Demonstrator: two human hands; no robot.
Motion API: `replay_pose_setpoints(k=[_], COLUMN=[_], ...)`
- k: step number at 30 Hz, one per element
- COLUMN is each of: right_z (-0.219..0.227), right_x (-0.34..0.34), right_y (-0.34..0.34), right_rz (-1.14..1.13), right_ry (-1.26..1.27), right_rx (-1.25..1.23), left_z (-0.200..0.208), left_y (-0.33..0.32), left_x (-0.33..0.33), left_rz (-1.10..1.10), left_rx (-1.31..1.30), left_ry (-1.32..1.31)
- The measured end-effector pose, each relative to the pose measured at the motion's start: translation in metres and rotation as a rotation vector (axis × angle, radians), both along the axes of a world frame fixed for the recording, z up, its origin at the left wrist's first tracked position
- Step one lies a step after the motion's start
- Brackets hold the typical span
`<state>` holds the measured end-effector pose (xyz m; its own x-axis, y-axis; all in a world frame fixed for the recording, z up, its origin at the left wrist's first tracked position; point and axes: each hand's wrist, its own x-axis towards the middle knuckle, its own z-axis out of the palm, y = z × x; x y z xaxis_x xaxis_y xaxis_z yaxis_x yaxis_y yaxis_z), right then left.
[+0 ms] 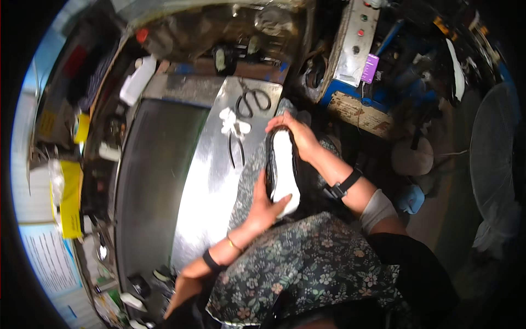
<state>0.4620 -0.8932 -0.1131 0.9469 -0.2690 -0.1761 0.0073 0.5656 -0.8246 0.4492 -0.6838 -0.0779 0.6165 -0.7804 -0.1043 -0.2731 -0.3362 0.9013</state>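
A shoe [283, 156] with glossy black sides and a long white underside is held over my lap, the white face up. My left hand [267, 210] grips its near end, the thumb lying across the white surface. Around the far end curls my right hand [298, 137], its fingers over the black rim. To the left, on a shiny metal sheet [205, 205], lie black-handled scissors [252, 103]. Closer to the shoe on that sheet is a tool with two thin dark handles [235, 152], its head hidden beneath crumpled white scraps [230, 120].
A dark conveyor-like belt [153, 175] runs along the left of the metal sheet. Beyond it are a white bottle [138, 80] and a yellow box [71, 200]. A control box with buttons [356, 44] stands far right of the sheet. A mesh fan guard [496, 159] is at the right edge.
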Motion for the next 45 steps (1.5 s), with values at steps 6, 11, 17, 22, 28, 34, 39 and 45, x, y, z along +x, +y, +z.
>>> replay_pose_setpoints(k=[6,11,17,22,28,34,39,45], right_z=[0.046,0.171,0.218,0.178,0.145,0.108,0.125,0.097], right_x=[0.013,-0.08,-0.237,-0.247,-0.214,-0.134,-0.116,-0.126], right_y=[-0.045,-0.252,-0.371,-0.371,-0.226,-0.002,-0.018,0.013], right_rz=[0.098,-0.234,-0.718,-0.897,-0.917,-0.423,-0.121,0.733], right_ry=[-0.228,0.205,1.281,1.138,0.2,-0.3,-0.245,0.452], right_rx=[-0.974,-1.662,-1.859,-2.133,-1.626,-1.187,-0.323,-0.119], left_z=[-0.03,0.007,0.003,-0.043,0.001,0.072,0.074,0.04], left_y=[0.022,0.064,0.084,0.104,0.026,-0.09,-0.039,0.018], left_x=[0.031,0.084,0.044,0.018,0.001,0.025,0.053,0.038], left_rz=[0.176,0.379,0.204,0.272,0.06,0.257,0.057,-0.262], left_rx=[-0.239,-0.275,0.321,0.364,-0.195,-0.578,-0.062,-0.057], left_ry=[1.011,0.418,-0.679,-0.817,-0.151,0.538,0.141,0.144])
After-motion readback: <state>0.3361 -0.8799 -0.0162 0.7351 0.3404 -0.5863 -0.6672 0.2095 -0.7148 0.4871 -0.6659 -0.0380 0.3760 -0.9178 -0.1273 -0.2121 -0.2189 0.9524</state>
